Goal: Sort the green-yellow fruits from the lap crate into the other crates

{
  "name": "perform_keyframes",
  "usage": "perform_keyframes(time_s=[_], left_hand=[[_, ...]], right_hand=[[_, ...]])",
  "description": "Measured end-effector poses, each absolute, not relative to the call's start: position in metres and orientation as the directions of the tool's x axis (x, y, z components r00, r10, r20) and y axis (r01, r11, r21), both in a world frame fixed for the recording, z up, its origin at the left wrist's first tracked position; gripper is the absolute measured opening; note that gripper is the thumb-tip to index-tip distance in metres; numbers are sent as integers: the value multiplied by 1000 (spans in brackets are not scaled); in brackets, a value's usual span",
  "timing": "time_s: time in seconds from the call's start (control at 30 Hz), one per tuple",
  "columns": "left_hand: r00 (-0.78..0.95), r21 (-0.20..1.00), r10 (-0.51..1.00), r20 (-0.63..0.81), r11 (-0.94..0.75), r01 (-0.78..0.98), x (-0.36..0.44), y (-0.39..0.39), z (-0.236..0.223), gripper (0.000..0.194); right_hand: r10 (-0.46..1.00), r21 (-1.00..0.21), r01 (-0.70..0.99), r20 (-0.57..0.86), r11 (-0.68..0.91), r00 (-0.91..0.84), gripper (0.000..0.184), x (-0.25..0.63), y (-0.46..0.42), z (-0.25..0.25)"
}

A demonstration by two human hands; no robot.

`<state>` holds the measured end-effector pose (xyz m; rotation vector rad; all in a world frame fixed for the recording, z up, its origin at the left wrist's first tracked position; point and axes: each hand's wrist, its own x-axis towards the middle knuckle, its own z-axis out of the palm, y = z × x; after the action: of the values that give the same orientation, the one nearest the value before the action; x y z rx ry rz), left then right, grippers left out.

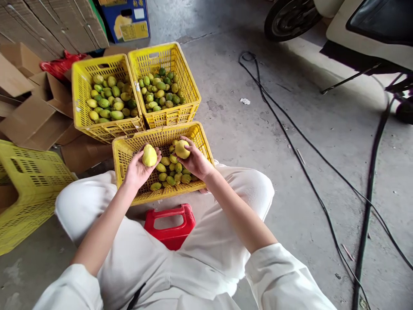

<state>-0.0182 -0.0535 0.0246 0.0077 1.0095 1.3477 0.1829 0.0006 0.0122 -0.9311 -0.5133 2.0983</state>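
Both my hands are over the near yellow crate (124, 142), which holds a heap of yellow-green lemons (177, 176). On the left, my left hand (137, 170) cradles a pale yellow lemon (149, 156), palm up with the fingers curled beneath it. A rounder yellow lemon (182, 149) is gripped in my right hand (197, 161), between thumb and fingers. The undersides of both held fruits are hidden by the hands. Loose lemons lie below and between my hands in the crate.
Two more yellow crates (76, 92) (190, 82) of green and yellow lemons stand behind. Cardboard boxes (35, 116) and another yellow crate (35, 172) are at left. A red stool (174, 234) shows between my legs. Black cables (290, 142) cross the floor near a parked scooter (335, 30).
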Motion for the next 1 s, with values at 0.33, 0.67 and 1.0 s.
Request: perform_keyframes(time_s=[0.33, 0.67, 1.0], left_hand=[[61, 600, 794, -605, 505, -621, -25, -53, 11, 18], [87, 585, 792, -604, 515, -627, -23, -55, 11, 49], [-57, 653, 752, -657, 529, -542, -23, -51, 2, 25]], right_hand=[[767, -658, -428, -391, -619, -509, 62, 184, -5, 17], [677, -635, -342, -410, -693, -611, 58, 182, -8, 8], [690, -622, -332, -515, -709, -508, 55, 179, -11, 13]])
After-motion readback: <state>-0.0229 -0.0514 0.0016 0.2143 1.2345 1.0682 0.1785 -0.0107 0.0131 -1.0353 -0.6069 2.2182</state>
